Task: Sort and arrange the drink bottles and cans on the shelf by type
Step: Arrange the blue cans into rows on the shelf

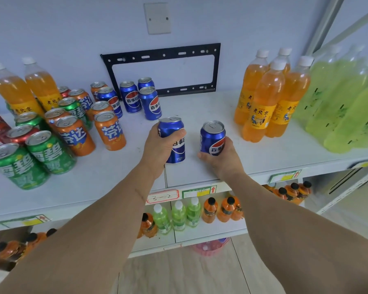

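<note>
Head view, looking down on a white shelf top [200,107]. Left hand [159,149] wrapped around a blue Pepsi can [173,132], fingers curled over its front; right hand [223,158] gripping a second Pepsi can [212,136] from below and behind, thumb across the logo. Both cans upright near the front middle of the shelf, just beside each other but apart.

Four more blue cans [136,96] clustered behind, against a black metal bracket [162,68] on the wall. Six blue cans in all, smooth aluminium cylinders with silver pull-tab tops.

To the left, a mixed crowd: about six orange Fanta cans [111,130], four green Sprite cans [49,153], and red cans [19,134], partly cut off at the frame edge and hard to count. Behind them, two clear plastic orange soda bottles [30,88] with white caps.

On the right, four matching orange bottles [270,98] in a tight group, then pale green bottles [344,107], blurred and cut by the edge; number unclear.

Lower shelf: small green bottles [179,213] and black-capped orange bottles [219,209], partly hidden by the arms.
</note>
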Motion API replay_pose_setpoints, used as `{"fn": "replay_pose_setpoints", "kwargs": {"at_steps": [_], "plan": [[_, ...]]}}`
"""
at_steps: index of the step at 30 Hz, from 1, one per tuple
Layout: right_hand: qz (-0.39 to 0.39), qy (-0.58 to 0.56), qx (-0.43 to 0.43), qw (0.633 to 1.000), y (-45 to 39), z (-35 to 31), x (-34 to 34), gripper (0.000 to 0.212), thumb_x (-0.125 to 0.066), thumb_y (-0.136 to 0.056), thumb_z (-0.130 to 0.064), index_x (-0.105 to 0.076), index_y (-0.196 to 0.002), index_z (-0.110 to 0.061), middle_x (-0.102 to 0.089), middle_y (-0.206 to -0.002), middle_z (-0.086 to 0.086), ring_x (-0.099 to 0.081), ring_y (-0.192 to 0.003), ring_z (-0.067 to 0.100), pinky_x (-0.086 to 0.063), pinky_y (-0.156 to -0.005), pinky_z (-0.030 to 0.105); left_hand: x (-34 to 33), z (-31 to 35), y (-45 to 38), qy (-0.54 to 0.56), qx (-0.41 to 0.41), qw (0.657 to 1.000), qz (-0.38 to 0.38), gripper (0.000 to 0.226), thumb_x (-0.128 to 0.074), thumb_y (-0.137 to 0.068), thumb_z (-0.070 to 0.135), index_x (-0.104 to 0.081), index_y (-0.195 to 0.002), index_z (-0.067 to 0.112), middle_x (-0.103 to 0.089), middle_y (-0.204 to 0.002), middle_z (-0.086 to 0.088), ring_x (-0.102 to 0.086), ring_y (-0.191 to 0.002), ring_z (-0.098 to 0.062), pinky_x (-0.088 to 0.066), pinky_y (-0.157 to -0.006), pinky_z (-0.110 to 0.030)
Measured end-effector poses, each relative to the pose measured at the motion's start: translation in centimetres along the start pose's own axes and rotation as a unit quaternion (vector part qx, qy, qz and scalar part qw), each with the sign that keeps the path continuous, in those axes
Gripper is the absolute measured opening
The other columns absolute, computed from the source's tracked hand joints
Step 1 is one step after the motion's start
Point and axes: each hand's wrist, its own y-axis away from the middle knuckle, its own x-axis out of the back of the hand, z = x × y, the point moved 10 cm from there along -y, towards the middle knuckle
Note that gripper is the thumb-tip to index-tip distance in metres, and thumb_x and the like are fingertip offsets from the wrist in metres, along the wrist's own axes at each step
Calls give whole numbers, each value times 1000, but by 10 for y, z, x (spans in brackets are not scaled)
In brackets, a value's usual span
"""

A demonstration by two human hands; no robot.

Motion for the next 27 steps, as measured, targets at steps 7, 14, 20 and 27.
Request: {"fn": "replay_pose_setpoints", "kwargs": {"at_steps": [7,14,20,27], "plan": [[1,411,61,910,55,-8,15,34,-47,-98,-38,-55,-120,-13,-55,-117,7,-54,-106,27,-49,-85,39,-7,-10,22,-51,8,998,-39,54,-85,-74,24,-59,-121,28,-69,-115,6,-66,-106,-18,-54,-95,-41],[-42,523,228,820,87,-32,-9,23,-40,-100,-24,-59,-109,-13,-60,-107,6,-55,-98,25,-42,-80,34,-9,-13,29,-81,1,995,-54,64,-87,-71,20,-56,-126,28,-66,-122,4,-61,-116,-21,-50,-101,-45],[-44,503,257,824,90,-42,-5,27,-40,-101,-30,-59,-113,-15,-60,-109,4,-55,-100,23,-45,-79,34,-14,-12,34,-87,0,993,-83,70,-85,-73,16,-51,-133,29,-62,-129,3,-57,-122,-21,-47,-105,-46],[-26,476,319,819,97,-88,5,27,-41,-100,-33,-60,-110,-16,-63,-107,4,-57,-96,23,-45,-72,33,-2,5,51,-166,36,983,-69,113,-84,-67,54,-20,-155,24,-36,-156,2,-41,-138,-21,-37,-112,-42]]}}
